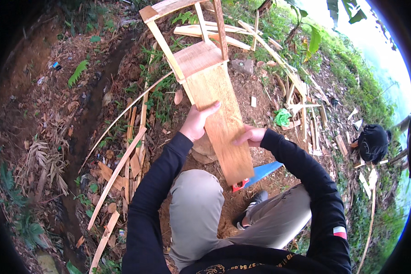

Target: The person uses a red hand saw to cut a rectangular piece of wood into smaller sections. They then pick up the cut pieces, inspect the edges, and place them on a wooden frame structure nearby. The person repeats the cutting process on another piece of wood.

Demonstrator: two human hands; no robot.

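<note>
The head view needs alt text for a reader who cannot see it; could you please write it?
The left hand and right hand grip a wooden board by opposite edges, its far end at a wooden frame. A blue saw with a red handle shows partly behind the board's near end, and wooden strips lie to both sides.

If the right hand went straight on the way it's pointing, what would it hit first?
The right hand is already on the wooden board, so that comes first. Beyond the board's left edge, the left sleeve seems next, though depth is unclear.
</note>
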